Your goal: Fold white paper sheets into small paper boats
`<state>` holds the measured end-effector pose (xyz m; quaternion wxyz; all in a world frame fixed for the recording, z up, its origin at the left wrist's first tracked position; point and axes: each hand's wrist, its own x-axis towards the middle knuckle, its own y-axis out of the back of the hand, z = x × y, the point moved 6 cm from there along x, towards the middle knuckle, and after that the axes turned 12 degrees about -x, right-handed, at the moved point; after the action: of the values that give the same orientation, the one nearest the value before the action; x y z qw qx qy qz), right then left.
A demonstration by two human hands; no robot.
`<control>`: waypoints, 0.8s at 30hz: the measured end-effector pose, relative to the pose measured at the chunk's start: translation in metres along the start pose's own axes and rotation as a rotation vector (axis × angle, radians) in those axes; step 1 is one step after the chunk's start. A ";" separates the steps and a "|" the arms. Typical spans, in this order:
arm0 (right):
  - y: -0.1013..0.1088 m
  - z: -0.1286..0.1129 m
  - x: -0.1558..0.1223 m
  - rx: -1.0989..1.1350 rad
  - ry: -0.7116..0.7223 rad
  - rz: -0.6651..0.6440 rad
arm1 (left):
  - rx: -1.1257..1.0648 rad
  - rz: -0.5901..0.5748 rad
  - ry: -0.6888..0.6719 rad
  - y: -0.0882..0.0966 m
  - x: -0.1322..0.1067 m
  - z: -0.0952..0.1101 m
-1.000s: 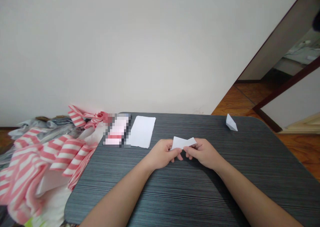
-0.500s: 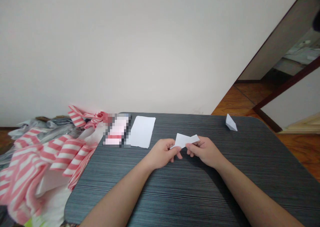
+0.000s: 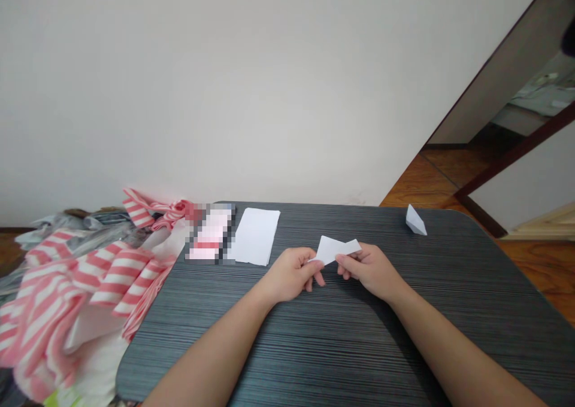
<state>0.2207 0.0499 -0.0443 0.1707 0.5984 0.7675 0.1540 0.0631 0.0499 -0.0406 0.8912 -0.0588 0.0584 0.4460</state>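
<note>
A small folded piece of white paper [image 3: 335,249] is held just above the dark striped table [image 3: 314,347], near its middle. My left hand [image 3: 291,272] pinches the paper's lower left edge with thumb and fingers closed. My right hand [image 3: 371,269] pinches the paper's right end, fingers curled round it. Both forearms reach in from the bottom edge.
A stack of white paper sheets [image 3: 256,235] lies at the table's far left, beside a blurred pink and white object [image 3: 210,233]. A small folded white paper shape [image 3: 415,220] stands at the far right. Pink-and-white striped cloth [image 3: 85,275] is heaped left of the table.
The folded paper and both hands have shifted slightly up and to the right, and the paper is tilted a bit more. Both hands keep their pinch.
</note>
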 end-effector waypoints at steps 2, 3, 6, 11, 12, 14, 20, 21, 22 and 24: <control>0.000 0.000 0.000 0.006 0.001 -0.005 | -0.019 -0.001 0.008 0.000 0.000 -0.001; 0.000 0.000 0.000 0.008 0.001 -0.003 | -0.027 -0.001 0.011 0.000 0.000 -0.002; 0.001 -0.001 0.000 0.018 -0.005 0.002 | -0.032 0.004 0.004 0.000 0.001 -0.001; 0.001 -0.001 0.000 0.033 -0.005 0.008 | -0.008 0.023 -0.006 0.001 0.002 -0.001; 0.001 0.000 0.000 0.032 -0.005 0.005 | -0.006 0.026 -0.002 0.001 0.001 -0.002; 0.000 0.001 0.000 0.034 -0.003 -0.002 | -0.008 0.030 0.008 0.001 0.001 -0.003; -0.002 0.002 0.000 0.051 -0.011 -0.010 | -0.035 0.021 0.005 0.001 0.000 -0.002; -0.002 0.001 0.000 0.050 -0.011 -0.015 | -0.037 0.020 0.003 0.000 0.000 -0.001; -0.003 -0.001 0.000 0.049 -0.007 -0.025 | -0.037 0.018 0.001 0.000 0.000 0.000; -0.006 -0.004 -0.001 0.046 0.008 -0.063 | -0.034 0.009 -0.006 -0.001 0.000 0.003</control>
<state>0.2137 0.0473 -0.0432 0.1586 0.5769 0.7901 0.1332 0.0642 0.0498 -0.0375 0.8882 -0.0722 0.0484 0.4511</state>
